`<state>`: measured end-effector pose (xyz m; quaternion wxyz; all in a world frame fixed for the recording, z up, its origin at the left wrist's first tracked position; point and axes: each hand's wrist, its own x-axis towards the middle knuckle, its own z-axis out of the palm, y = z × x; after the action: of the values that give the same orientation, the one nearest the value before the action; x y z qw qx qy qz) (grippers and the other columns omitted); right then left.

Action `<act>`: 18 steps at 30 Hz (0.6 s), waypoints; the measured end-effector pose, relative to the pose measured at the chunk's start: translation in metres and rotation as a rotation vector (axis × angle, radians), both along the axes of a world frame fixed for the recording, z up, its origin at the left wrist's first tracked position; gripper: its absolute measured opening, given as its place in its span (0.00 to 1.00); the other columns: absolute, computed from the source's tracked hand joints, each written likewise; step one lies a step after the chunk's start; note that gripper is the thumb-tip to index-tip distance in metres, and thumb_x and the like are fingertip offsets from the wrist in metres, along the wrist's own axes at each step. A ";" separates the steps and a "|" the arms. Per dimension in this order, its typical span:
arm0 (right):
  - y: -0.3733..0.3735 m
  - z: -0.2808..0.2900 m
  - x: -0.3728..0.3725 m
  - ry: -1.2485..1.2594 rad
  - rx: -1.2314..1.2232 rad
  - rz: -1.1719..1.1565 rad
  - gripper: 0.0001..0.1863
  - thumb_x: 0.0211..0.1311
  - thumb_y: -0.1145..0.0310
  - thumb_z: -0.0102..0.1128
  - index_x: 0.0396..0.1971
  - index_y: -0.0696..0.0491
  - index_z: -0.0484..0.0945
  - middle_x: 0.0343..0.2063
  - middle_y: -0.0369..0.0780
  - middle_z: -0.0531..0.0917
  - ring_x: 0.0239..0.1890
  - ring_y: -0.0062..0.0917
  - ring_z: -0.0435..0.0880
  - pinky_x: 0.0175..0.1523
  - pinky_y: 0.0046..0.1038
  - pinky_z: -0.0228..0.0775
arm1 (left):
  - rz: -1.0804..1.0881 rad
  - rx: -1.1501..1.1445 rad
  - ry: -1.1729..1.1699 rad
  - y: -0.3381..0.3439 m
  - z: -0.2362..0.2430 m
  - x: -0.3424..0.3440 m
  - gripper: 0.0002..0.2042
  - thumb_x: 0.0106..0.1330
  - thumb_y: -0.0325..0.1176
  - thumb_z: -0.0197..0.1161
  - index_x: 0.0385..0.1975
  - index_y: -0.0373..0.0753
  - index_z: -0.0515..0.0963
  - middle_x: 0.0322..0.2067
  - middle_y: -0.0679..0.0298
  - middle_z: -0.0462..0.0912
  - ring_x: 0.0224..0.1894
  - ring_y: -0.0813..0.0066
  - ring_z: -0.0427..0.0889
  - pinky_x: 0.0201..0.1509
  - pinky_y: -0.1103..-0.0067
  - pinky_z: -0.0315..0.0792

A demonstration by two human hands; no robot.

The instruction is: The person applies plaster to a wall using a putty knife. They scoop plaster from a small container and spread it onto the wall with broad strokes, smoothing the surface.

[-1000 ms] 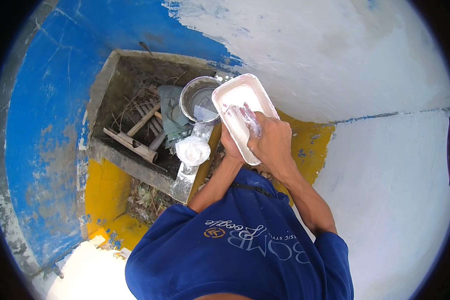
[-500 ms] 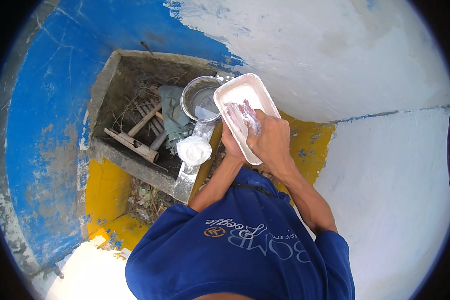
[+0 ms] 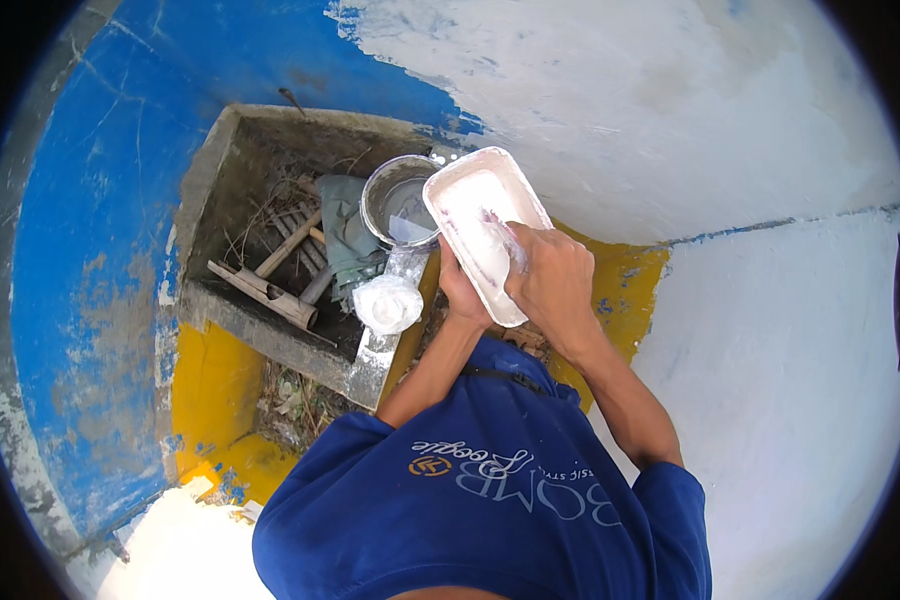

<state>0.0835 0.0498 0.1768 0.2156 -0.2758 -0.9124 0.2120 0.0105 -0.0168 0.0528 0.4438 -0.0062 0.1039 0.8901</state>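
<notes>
My left hand [image 3: 462,288] grips the white rectangular tray [image 3: 505,168] by its near left side, its fingers partly hidden beneath. White paint lies in the tray. My right hand [image 3: 552,278] is closed on a paint-smeared tool [image 3: 513,247] dipped into the tray; the tool's exact kind is hidden by paint and fingers. Just left of the tray sits a round bucket [image 3: 373,196] with greyish liquid and a pale scrap inside. Below the bucket, a paint-covered white lump or lid [image 3: 386,304] rests on the ledge.
A concrete trough [image 3: 211,165] holds bamboo pieces [image 3: 275,297], twigs and a grey-green cloth [image 3: 342,210]. Around me are a cracked blue wall [image 3: 90,300], a white-coated wall [image 3: 750,350] and yellow painted surfaces [image 3: 215,390]. Dry leaves [image 3: 300,385] lie below the trough.
My right hand and the tool have shifted slightly right within the tray. The tray and my left hand are nearly where they were.
</notes>
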 end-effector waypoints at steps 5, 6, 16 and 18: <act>-0.014 -0.004 -0.003 -0.031 -0.193 0.040 0.19 0.43 0.75 0.60 0.39 0.59 0.84 0.23 0.55 0.81 0.29 0.50 0.82 0.36 0.43 0.74 | -0.090 0.188 0.003 -0.003 -0.018 -0.002 0.32 0.75 0.61 0.37 0.65 0.42 0.65 0.56 0.60 0.75 0.57 0.63 0.75 0.64 0.64 0.69; -0.014 -0.004 -0.005 -0.031 -0.194 0.039 0.19 0.43 0.75 0.60 0.39 0.59 0.84 0.23 0.55 0.81 0.29 0.50 0.82 0.36 0.43 0.74 | -0.091 0.187 0.002 -0.003 -0.012 -0.002 0.32 0.75 0.61 0.37 0.65 0.42 0.65 0.56 0.60 0.75 0.57 0.63 0.75 0.64 0.64 0.69; -0.008 0.002 -0.012 -0.013 -0.207 -0.017 0.14 0.44 0.74 0.61 0.34 0.62 0.82 0.22 0.59 0.79 0.27 0.55 0.81 0.36 0.45 0.74 | 0.038 -0.040 0.084 -0.005 0.002 -0.004 0.29 0.76 0.56 0.39 0.66 0.41 0.64 0.59 0.60 0.73 0.59 0.62 0.74 0.65 0.63 0.68; -0.009 0.002 -0.013 0.020 -0.243 -0.005 0.14 0.43 0.74 0.61 0.33 0.62 0.82 0.23 0.59 0.79 0.27 0.55 0.81 0.36 0.45 0.73 | 0.019 0.082 0.077 -0.004 0.001 -0.008 0.28 0.76 0.55 0.39 0.66 0.41 0.63 0.59 0.59 0.73 0.60 0.62 0.74 0.65 0.63 0.68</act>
<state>0.0709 0.0407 0.1784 0.1904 -0.3000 -0.8771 0.3231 0.0025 -0.0209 0.0542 0.4309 0.0455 0.0842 0.8973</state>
